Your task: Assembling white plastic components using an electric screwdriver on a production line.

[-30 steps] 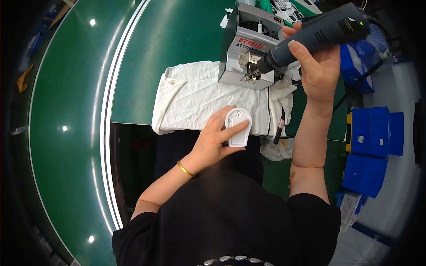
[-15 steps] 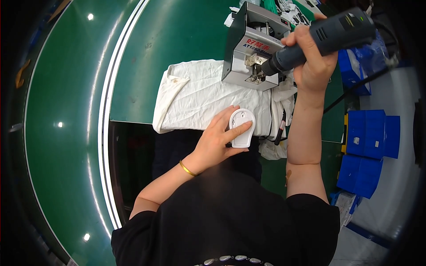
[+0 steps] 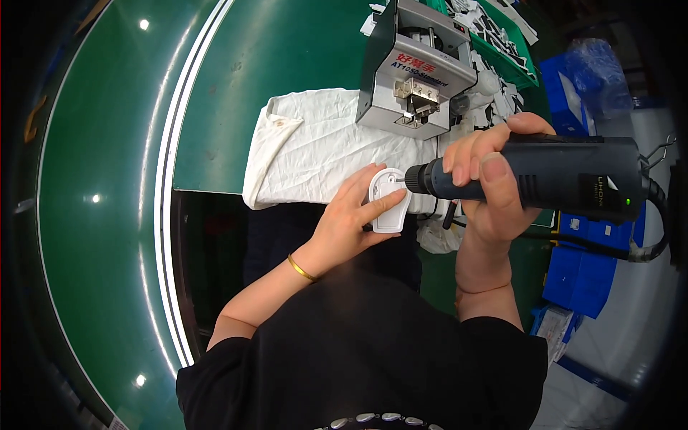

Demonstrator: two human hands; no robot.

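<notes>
My left hand (image 3: 349, 208) is closed on a white plastic housing (image 3: 388, 221), rounded at its far end, with the thumb laid across its hollow face. The housing is above the near edge of a folded white cloth (image 3: 315, 143). My right hand (image 3: 494, 183) grips a dark electric screwdriver (image 3: 573, 168), held nearly level, its cord trailing off at the right. The screwdriver's nose points left, with its bit at the rounded end of the housing, by the holes there. Whether the bit touches a screw is too small to tell.
A grey screw feeder (image 3: 390, 107) stands beyond the cloth. Behind it to the right is a green tray (image 3: 532, 68) full of black and white pieces. Blue bins (image 3: 579, 283) line the right side. A white strip (image 3: 166, 179) edges the green surface at left.
My right hand has brought the screwdriver from the screw feeder's front down and nearer, to the white housing. My left hand and the housing have barely moved.
</notes>
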